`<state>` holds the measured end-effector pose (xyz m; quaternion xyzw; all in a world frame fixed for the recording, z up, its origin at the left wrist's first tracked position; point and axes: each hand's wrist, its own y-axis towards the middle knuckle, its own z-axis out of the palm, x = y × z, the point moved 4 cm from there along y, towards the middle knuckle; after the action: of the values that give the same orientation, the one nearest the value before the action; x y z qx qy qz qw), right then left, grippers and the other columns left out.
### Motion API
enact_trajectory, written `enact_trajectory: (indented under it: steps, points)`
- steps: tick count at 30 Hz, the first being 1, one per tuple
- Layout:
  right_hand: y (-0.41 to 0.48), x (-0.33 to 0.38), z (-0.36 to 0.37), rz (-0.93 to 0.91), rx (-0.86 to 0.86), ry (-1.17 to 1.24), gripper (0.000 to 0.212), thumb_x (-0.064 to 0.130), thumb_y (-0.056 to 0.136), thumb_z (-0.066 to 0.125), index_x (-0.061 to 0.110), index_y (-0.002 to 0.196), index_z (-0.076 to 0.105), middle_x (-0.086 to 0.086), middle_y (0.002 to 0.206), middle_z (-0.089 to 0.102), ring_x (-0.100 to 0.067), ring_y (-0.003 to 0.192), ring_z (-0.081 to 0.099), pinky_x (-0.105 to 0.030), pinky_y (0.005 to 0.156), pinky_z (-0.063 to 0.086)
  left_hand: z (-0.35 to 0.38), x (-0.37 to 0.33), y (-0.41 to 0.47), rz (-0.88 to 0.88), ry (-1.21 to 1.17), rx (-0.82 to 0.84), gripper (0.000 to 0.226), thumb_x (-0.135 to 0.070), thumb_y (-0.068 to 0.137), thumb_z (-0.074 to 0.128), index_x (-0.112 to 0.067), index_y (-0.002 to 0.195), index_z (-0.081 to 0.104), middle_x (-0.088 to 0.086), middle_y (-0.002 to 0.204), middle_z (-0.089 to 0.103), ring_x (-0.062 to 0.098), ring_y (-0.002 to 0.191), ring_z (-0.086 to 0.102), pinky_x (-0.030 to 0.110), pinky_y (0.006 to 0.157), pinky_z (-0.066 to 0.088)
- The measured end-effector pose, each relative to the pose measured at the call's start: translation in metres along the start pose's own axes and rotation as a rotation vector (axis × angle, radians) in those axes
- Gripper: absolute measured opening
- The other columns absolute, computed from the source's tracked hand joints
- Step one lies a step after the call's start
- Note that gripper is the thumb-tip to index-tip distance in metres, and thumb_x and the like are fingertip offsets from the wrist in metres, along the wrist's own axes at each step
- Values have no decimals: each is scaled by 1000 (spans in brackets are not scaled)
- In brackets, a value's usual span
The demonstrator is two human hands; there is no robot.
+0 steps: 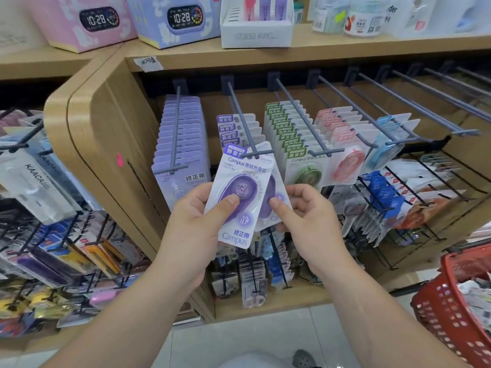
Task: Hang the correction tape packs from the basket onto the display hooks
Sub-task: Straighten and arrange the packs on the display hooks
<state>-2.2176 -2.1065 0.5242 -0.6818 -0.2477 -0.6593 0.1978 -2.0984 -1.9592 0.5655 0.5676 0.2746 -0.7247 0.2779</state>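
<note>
Two purple correction tape packs sit in my grip, one per hand. My left hand (198, 216) clamps the front pack (239, 197), thumb pressed on the purple blister, fingers behind the card. My right hand (305, 213) pinches the second pack (273, 197), thumb on its face; most of this one is hidden behind the first. Hands close together, not touching; the packs overlap between them.

Just above my hands, the top of the front pack meets the tip of a grey display hook (243, 123). Cannot tell whether the hang hole is on the hook. Further up that same hook hangs a short row of matching purple packs (233, 130).

Up and left of my left hand: a fuller hook of pale lavender packs (182, 136). Up and right of my right hand: green packs (289, 136), then pink packs (342, 144), then blue packs (388, 139). Beyond those, bare hooks (414, 102) run off to the right.

Low and well right of my right arm: the red basket (451, 301), more packets inside it.

Below my hands, a lower tier of small hanging stationery (255, 277), too blurred to identify.

Far above, on the wooden shelf (345, 46): a pink clock box (82, 22) and a blue clock box (175, 19), both printed with 10:28.
</note>
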Motion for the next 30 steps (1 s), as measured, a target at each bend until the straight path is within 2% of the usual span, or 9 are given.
enact_trajectory:
  steps: [5, 7, 9, 13, 15, 19, 22, 27, 30]
  points:
    - [-2, 0, 2, 26, 1, -30, 15, 28, 92, 75, 23, 103, 67, -5, 88, 77, -22, 74, 73, -35, 60, 61, 0, 4, 3, -5, 13, -24, 15, -13, 99, 65, -14, 114, 71, 0, 94, 82, 12, 75, 77, 22, 57, 57]
    - [0, -2, 3, 49, -19, -29, 14, 30, 93, 74, 21, 100, 67, -8, 86, 76, -19, 64, 69, -35, 60, 61, 1, 12, 7, -12, 93, -49, 10, -20, 101, 66, -17, 109, 72, -1, 86, 81, 11, 67, 73, 24, 51, 53]
    - [3, -7, 4, 79, -44, -11, 10, 26, 96, 71, 17, 99, 68, -10, 84, 75, -16, 61, 68, -34, 61, 60, 2, 24, 11, -25, 164, -78, 14, -30, 103, 65, -18, 104, 72, 0, 78, 79, 11, 58, 67, 25, 49, 49]
    - [9, -21, 14, 117, -34, 16, 16, 15, 105, 55, 15, 101, 70, -7, 86, 78, -27, 77, 75, -45, 75, 64, 10, 47, 20, -57, 230, -147, 20, -43, 102, 62, -25, 99, 70, -2, 82, 79, 14, 58, 67, 25, 52, 48]
    - [11, -26, 20, 123, -32, 25, 19, 12, 106, 52, 16, 104, 70, -5, 89, 79, -26, 81, 76, -46, 79, 64, 11, 53, 27, -67, 234, -185, 22, -45, 102, 62, -24, 98, 68, -4, 79, 76, 13, 55, 68, 26, 51, 49]
    - [20, -30, 25, 162, -84, 69, 21, 8, 106, 50, 18, 105, 69, -5, 91, 78, -21, 81, 75, -39, 78, 64, 12, 55, 40, -57, 256, -230, 26, -45, 104, 60, -20, 98, 65, 3, 79, 73, 12, 50, 65, 22, 45, 45]
    - [23, -31, 28, 178, -86, 100, 22, 8, 107, 48, 16, 112, 68, -6, 100, 77, -22, 89, 75, -33, 80, 62, 14, 53, 46, -49, 262, -239, 26, -44, 104, 59, -19, 99, 63, 2, 81, 73, 9, 50, 65, 21, 43, 45]
    - [12, -30, 22, 195, -76, 105, 25, 11, 107, 48, 16, 124, 66, 0, 108, 76, -13, 95, 75, -31, 85, 61, 13, 65, 46, -84, 229, -223, 32, -51, 102, 60, -19, 98, 66, 3, 91, 77, 14, 59, 71, 29, 54, 49]
    - [1, -34, 11, 200, -62, 60, 23, 12, 107, 51, 23, 122, 64, 4, 111, 74, -10, 97, 74, -29, 84, 61, 12, 82, 43, -154, 233, -211, 37, -54, 101, 59, -17, 98, 66, 6, 93, 75, 12, 61, 71, 36, 62, 53]
